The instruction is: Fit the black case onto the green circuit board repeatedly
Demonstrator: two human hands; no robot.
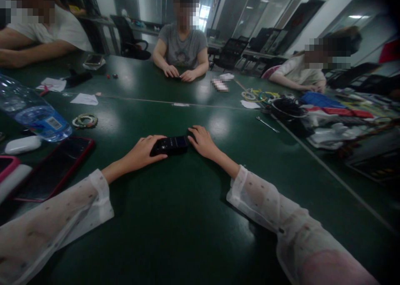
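Observation:
A small black device (173, 144) with a dark screen lies on the green table (162, 218), in front of me near the middle of the view. My left hand (145, 151) grips its left end, with fingers along the far side and the thumb along the near side. Close to the right end of the device, my right hand (203, 141) rests on the table with its fingers spread and slightly bent, holding nothing. Sheer white sleeves cover both forearms.
At left are a water bottle (34, 110), a red-edged phone (56, 168), a white case (23, 144) and bracelets (85, 121). A wrench (267, 124) and piled cables (286, 110) lie at right. Three people sit around the table's far side.

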